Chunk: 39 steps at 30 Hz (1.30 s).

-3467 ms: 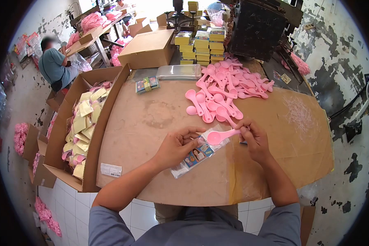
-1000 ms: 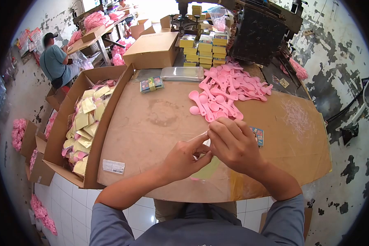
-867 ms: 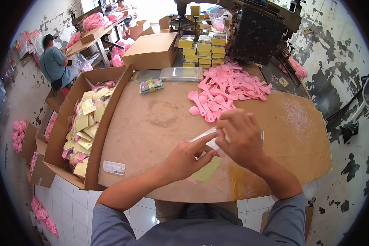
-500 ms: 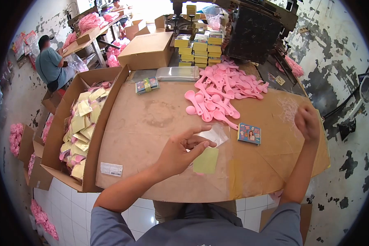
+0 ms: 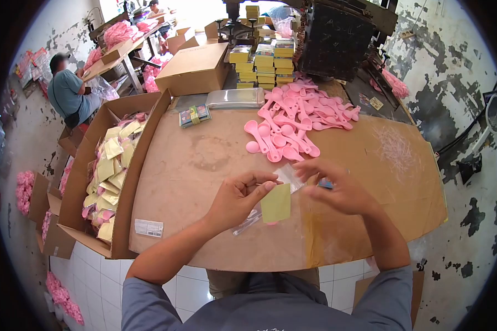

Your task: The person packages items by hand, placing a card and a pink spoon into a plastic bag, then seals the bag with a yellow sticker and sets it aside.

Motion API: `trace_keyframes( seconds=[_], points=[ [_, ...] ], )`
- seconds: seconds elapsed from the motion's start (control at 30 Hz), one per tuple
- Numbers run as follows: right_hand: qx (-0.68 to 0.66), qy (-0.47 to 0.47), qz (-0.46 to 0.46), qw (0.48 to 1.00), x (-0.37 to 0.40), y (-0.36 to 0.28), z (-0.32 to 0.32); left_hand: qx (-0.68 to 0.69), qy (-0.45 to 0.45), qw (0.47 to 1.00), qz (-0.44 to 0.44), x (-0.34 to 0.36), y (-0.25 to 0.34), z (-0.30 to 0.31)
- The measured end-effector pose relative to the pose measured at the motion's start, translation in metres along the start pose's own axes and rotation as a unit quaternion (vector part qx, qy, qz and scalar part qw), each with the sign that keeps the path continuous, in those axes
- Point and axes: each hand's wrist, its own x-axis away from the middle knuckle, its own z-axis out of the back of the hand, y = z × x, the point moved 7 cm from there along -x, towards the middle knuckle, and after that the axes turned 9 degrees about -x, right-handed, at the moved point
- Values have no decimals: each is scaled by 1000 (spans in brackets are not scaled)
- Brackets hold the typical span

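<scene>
- Left hand (image 5: 240,196): thumb and forefinger pinch the clear bag (image 5: 289,176) at the edge beside its yellow card (image 5: 276,203)
- Right hand (image 5: 339,193): fingers spread and loosely curled, just right of the bag's far end, gripping nothing visible
- Bag position: centre of the table (image 5: 204,154), on the near side of the pink spoons (image 5: 298,116)
- Left of the table: open box (image 5: 74,182) of filled packets

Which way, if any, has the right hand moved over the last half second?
Yes. The right hand has come back left, from over the clear strands to just in front of the pink spoon pile, beside the clear packet.
</scene>
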Motion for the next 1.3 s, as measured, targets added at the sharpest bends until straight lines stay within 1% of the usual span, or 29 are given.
trace_keyframes(
  seconds=[0.1,0.2,0.3,0.43,0.53,0.63,0.73,0.83,0.93,1.03,1.13,1.23,1.3],
  points=[
    [-4,-2,-2,1000,-15,7,-31,-5,-1,1000,-9,2,4,0],
    [-154,-2,-67,986,-21,40,-29,2,9,1000,2,2,4,3],
    [-197,-14,-69,978,-20,40,-31,-1,13,1000,17,1,2,6],
    [-219,0,-56,974,-19,42,-30,-50,2,999,11,0,-5,7],
    [-242,3,-63,968,-18,48,-26,-107,2,994,-19,1,3,7],
    [-253,6,-58,966,-16,47,-23,-170,7,981,-89,2,10,9],
    [-258,-5,-45,965,-15,49,-21,-181,-21,979,-95,2,13,7],
    [-247,-13,-34,968,-15,52,-18,-159,-39,980,-115,0,10,7],
    [-232,-16,-43,972,-15,51,-16,-103,-80,991,16,2,3,7],
    [-207,-23,-59,976,-13,52,-11,-9,-76,995,-57,-1,3,10],
    [-205,-22,-62,976,-12,55,-13,110,-101,988,43,-3,-11,9],
    [-229,-11,-56,972,-13,56,-19,-27,-82,996,37,-5,-16,9],
    [-230,-9,-57,971,-13,59,-19,-59,-92,992,63,-6,-22,9]
  ],
)
